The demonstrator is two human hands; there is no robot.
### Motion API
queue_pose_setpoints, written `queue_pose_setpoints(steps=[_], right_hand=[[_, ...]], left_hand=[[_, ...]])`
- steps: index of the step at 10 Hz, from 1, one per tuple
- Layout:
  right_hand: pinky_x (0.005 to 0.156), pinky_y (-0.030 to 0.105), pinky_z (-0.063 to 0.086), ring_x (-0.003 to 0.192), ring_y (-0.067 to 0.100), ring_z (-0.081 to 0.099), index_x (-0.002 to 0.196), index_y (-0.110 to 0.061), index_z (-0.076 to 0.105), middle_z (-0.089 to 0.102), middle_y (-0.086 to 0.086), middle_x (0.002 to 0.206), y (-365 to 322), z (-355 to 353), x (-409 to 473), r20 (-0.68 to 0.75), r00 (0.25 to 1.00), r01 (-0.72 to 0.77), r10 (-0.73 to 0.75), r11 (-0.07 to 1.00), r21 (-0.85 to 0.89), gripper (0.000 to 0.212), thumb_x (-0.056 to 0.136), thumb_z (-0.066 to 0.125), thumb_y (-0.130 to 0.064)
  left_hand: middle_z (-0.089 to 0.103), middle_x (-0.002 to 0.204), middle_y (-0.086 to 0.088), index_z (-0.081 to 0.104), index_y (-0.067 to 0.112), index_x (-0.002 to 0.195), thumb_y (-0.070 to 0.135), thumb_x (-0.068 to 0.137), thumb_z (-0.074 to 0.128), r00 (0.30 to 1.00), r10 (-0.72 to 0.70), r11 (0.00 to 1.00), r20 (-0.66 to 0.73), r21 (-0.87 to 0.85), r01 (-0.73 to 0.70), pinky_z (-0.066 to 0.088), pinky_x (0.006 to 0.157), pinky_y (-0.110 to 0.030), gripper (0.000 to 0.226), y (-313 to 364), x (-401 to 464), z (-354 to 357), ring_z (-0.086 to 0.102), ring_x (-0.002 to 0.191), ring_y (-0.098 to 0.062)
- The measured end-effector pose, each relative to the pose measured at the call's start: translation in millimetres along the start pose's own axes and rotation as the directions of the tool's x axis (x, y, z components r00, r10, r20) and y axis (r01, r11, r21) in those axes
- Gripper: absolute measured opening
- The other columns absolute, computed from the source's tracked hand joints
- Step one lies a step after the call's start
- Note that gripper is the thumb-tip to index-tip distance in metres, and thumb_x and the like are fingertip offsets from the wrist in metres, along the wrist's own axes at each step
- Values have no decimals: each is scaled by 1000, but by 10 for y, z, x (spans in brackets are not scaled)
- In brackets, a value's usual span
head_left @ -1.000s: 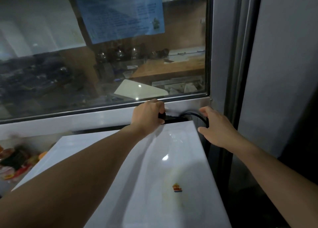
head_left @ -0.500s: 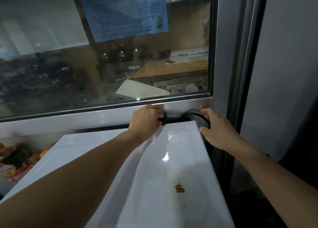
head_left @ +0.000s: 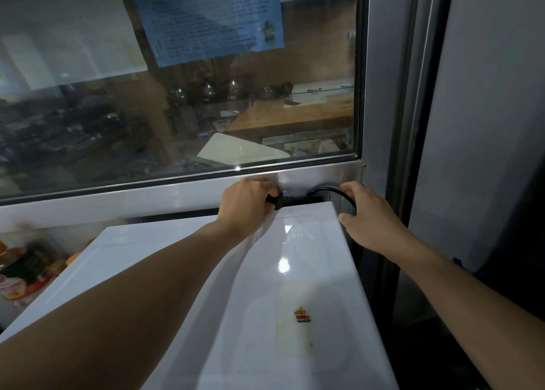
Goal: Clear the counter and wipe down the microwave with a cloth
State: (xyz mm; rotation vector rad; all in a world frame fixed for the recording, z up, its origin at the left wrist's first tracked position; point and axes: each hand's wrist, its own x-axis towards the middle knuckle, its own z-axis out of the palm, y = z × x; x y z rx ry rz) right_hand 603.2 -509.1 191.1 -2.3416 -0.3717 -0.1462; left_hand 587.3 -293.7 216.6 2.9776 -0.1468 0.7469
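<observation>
I look down on the white top of the microwave (head_left: 265, 271), which carries a small coloured sticker (head_left: 302, 316) and a faint stain. My left hand (head_left: 247, 205) reaches over the back edge and grips a black plug (head_left: 275, 202). From it a black power cord (head_left: 339, 193) loops to the right. My right hand (head_left: 371, 221) holds that cord at the microwave's back right corner, fingers curled round it. No cloth is in view.
A glass window (head_left: 177, 95) in a metal frame stands right behind the microwave, with a blue notice (head_left: 206, 18) taped on it. A steel post (head_left: 392, 124) and grey panel (head_left: 486, 124) are on the right. Packaged food items (head_left: 20, 274) lie at the lower left.
Both hands stay at the back edge on the plug and cord. The view has shifted slightly; the hands show almost no movement.
</observation>
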Motion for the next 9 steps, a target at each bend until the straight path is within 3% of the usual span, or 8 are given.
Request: queue_pose_setpoints(steps=[4,6,7,8,9], right_hand=[[106,31,32,133,22,38,143,-20,31,39,1,146,2,-58,-3,3,1000,16,-16,1000,-16,60,89,57,-10],[107,32,31,134,23,37,143,-19,31,38,1,147,31,-127,-51,5,1000,21,-21,1000,-16,60,90,57,-10],[107,32,31,135,23,35,143,-19,30,37,1,147,16,-211,-105,12,1000,21,-20,999,-41,61,89,58,-12],[107,34,31,136,24,33,144,-18,29,36,3,148,-39,-303,-208,18,999,47,-46,995,-84,65,87,61,-13],[108,35,30,135,26,31,145,-19,27,35,4,147,-127,-400,-318,53,995,92,-84,984,-155,69,86,62,-14]], left_hand=[[61,113,6,60,26,114,20,78,64,1000,-5,999,25,-45,6,42,66,-28,37,-14,-45,-25,56,100,-20],[59,110,4,59,24,113,20,84,62,999,10,999,37,-46,-8,47,66,-31,29,64,-89,-86,56,97,-20],[55,116,3,55,23,116,19,85,61,998,5,999,67,-52,-2,52,73,-36,32,127,-129,-179,55,100,-20],[44,133,1,44,23,130,24,83,67,991,-14,999,133,-31,18,51,83,-37,52,199,-220,-307,50,112,-21],[34,145,-2,34,24,139,29,81,69,977,-56,998,207,49,47,43,97,-38,68,264,-336,-475,42,125,-25]])
